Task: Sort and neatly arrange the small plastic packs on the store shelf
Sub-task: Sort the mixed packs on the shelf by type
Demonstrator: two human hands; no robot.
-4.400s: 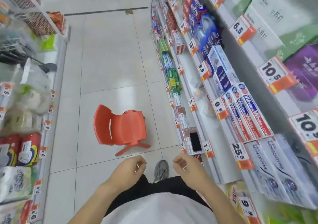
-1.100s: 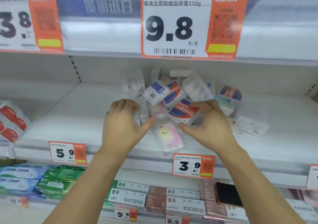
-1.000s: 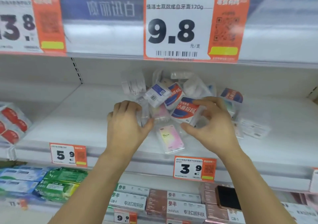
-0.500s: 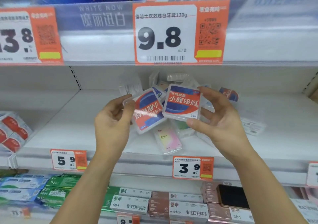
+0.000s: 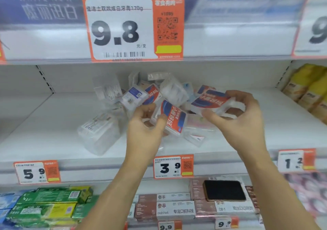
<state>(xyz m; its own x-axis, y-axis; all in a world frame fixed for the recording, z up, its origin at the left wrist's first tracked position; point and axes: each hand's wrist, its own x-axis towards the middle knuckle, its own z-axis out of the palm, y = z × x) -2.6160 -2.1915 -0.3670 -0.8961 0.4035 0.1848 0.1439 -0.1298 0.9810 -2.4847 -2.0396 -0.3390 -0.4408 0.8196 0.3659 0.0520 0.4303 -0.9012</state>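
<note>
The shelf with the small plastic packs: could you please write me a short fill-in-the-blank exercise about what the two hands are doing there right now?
1. The left hand grips a pack with a red and ____ label.
2. The price tag just below the pile of packs reads ____.
3. The right hand holds a labelled pack to the ____ of the pack that the left hand grips.

Missing words: blue; 3.9; right
</note>
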